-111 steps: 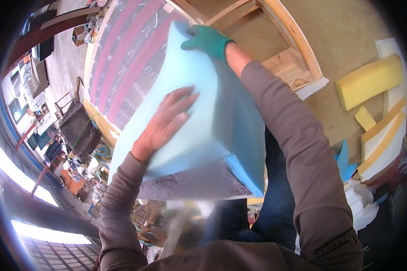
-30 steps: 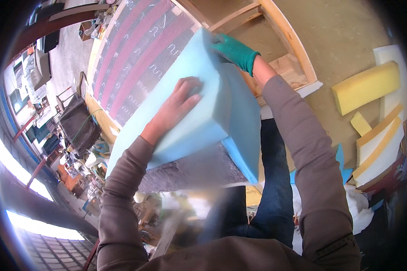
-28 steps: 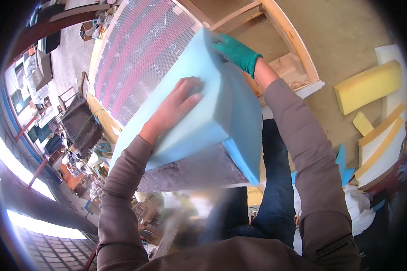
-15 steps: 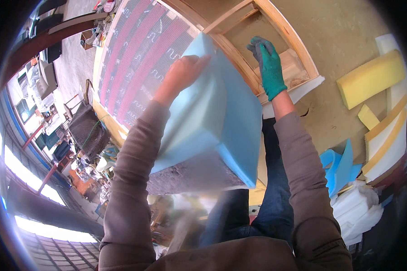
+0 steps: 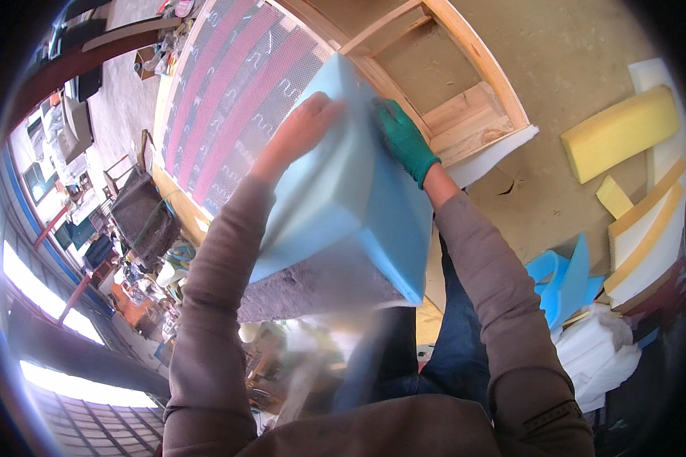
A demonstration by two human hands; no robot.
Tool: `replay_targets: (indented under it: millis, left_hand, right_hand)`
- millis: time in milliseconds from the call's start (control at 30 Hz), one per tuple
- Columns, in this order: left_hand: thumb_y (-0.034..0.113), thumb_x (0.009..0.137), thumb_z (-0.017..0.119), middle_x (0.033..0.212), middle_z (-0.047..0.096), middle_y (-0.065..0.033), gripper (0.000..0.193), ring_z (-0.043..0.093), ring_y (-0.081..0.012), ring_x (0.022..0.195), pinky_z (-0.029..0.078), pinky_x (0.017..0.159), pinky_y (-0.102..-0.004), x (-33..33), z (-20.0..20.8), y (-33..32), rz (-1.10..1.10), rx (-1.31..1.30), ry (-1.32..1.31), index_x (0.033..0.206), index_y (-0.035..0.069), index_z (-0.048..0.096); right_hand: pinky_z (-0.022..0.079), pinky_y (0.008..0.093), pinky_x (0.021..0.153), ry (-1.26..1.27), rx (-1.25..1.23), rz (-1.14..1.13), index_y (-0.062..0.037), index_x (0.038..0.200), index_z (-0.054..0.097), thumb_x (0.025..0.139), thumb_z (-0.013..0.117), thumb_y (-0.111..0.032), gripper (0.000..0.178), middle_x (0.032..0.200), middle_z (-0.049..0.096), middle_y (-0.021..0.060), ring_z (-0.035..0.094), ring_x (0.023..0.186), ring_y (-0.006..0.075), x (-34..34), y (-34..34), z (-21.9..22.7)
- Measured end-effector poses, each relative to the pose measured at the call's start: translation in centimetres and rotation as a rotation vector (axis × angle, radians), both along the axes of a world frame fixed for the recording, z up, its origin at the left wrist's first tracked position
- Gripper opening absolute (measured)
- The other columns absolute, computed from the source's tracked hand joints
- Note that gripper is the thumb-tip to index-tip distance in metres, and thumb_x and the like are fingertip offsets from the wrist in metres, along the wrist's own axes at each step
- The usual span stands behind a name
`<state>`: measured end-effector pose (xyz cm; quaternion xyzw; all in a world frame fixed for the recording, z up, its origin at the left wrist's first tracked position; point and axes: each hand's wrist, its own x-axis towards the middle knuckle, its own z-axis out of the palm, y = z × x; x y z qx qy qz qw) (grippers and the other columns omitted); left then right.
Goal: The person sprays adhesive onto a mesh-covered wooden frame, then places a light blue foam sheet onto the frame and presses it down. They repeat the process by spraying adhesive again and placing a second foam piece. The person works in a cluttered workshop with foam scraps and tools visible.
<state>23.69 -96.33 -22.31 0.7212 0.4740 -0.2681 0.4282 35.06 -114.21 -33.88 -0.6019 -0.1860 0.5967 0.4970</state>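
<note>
A light-blue foam sheet (image 5: 324,198) is wrapped over the end of a wooden-framed seat, with a folded edge running down its middle. My bare left hand (image 5: 305,131) is closed on the upper foam near its far corner, its fingers curled and partly blurred. Against the right side of the foam lies my right hand (image 5: 405,143) in a green glove, fingers extended along the surface. Grey fibrous padding (image 5: 320,286) shows under the foam's near edge. Beyond my left hand stretches netting (image 5: 244,91) over dark red and grey webbing straps.
An open wooden frame (image 5: 472,61) stands at the far right of the foam. Yellow foam blocks (image 5: 621,133), blue foam scraps (image 5: 564,282) and white wadding (image 5: 598,354) lie on the right. A dark bundle (image 5: 141,217) and clutter are on the left floor.
My right hand has moved left from over the open wooden frame onto the foam's right side. My left hand stays on the foam, shifted slightly left in view.
</note>
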Motion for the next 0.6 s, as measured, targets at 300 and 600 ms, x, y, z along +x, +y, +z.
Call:
replay_targets:
  millis: [300,600]
  left_hand:
    - [0.040,0.117,0.040,0.159,0.045,-0.0187,0.057,0.046,-0.0304,0.148,0.034,0.125,-0.0378,-3.4,5.8,-4.1,-0.137,-0.086,-0.261,0.160,0.002,0.044]
    - [0.053,0.115,0.035,0.168,0.042,-0.0142,0.067,0.039,-0.0278,0.156,0.028,0.129,-0.0372,-6.8,10.7,-5.9,0.005,-0.194,-0.241,0.162,0.005,0.043]
  right_hand:
    - [0.041,0.0362,0.116,-0.289,-0.023,0.259,-0.0029,0.154,0.049,0.112,0.047,-0.039,0.055,0.159,0.049,0.0159,0.051,0.141,0.0273,-0.1,0.3,1.6]
    - [0.043,0.0382,0.113,0.006,-0.144,0.007,-0.0058,0.152,0.052,0.112,0.044,-0.046,0.057,0.151,0.056,0.0104,0.053,0.136,0.0253,1.9,-1.5,4.3]
